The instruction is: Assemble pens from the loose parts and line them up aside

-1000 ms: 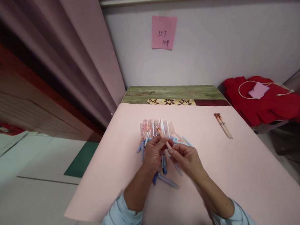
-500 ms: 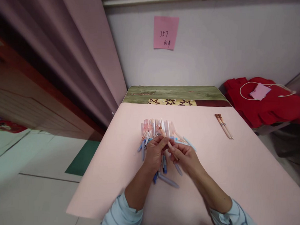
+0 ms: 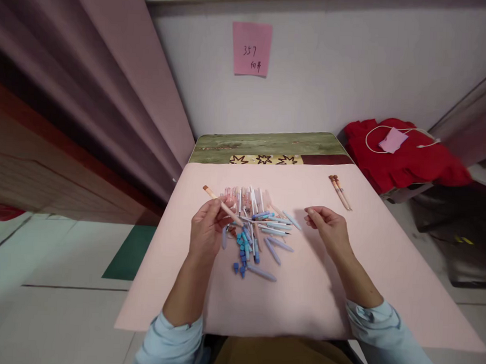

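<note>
Left of centre, the left hand (image 3: 204,228) pinches a pen (image 3: 232,215), slanting down rightward; the right hand (image 3: 330,227), fingers curled narrow, contents unclear, is well apart.

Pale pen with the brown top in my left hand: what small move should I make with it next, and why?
Perhaps carry the pale pen over to the two brown-topped pens on the right: it looks like them, they lie apart from the loose pens, and your left hand already holds it.
</note>
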The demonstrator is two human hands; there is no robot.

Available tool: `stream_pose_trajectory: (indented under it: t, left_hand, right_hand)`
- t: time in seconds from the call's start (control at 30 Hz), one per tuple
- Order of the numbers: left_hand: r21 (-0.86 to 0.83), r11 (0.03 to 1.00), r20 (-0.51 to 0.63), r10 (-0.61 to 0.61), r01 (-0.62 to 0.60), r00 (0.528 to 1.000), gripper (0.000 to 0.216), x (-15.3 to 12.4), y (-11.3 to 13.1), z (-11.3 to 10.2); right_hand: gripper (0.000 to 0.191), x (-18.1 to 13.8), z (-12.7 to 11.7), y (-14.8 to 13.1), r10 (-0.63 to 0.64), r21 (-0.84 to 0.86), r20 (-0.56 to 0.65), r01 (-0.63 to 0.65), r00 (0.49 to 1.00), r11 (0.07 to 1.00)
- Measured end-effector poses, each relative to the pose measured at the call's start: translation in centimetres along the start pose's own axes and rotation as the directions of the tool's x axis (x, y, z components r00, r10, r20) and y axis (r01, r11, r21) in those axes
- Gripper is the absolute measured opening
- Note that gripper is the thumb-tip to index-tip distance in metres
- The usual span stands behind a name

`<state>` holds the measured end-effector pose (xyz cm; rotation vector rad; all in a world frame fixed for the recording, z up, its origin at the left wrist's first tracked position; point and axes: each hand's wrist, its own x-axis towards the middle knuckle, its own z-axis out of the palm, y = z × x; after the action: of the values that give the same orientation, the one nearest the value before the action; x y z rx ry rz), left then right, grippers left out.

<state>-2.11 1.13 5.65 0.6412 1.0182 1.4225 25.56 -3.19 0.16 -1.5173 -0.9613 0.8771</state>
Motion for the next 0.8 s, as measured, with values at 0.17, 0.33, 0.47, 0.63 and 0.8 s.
stream_pose_trajectory:
  t: [0.17, 0.33, 0.47, 0.63, 0.8]
  left_hand:
    - [0.049, 0.984, -0.044, -0.172, 0.174, 0.984, 0.036, -0.5, -0.6, -2.4]
    - [0.044, 0.981, -0.115, -0.181, 0.187, 0.977, 0.034, -0.4, -1.0, -3.3]
    - [0.065, 0.979, -0.133, -0.184, 0.194, 0.974, 0.033, -0.1, -0.5, -3.6]
    - [0.059, 0.973, -0.144, -0.215, 0.225, 0.966, 0.035, 0.4, -0.8, -3.6]
    - [0.066, 0.969, -0.135, -0.227, 0.237, 0.965, 0.037, 1.1, -1.2, -3.4]
  right_hand:
    - [0.032, -0.1, -0.5, 0.6, -0.089, -0.335, 0.109, 0.121, 0.99, 0.934]
    - [0.018, 0.0, 2.2, -0.2, -0.186, -0.66, 0.268, 0.321, 0.945, 0.679]
    - [0.023, 0.5, 4.2, -0.8, -0.195, -0.729, 0.372, 0.416, 0.907, 0.543]
    - [0.02, 0.5, 4.8, -0.8, -0.171, -0.75, 0.436, 0.462, 0.883, 0.473]
    - [0.015, -0.3, 3.6, -0.3, -0.186, -0.666, 0.494, 0.507, 0.849, 0.547]
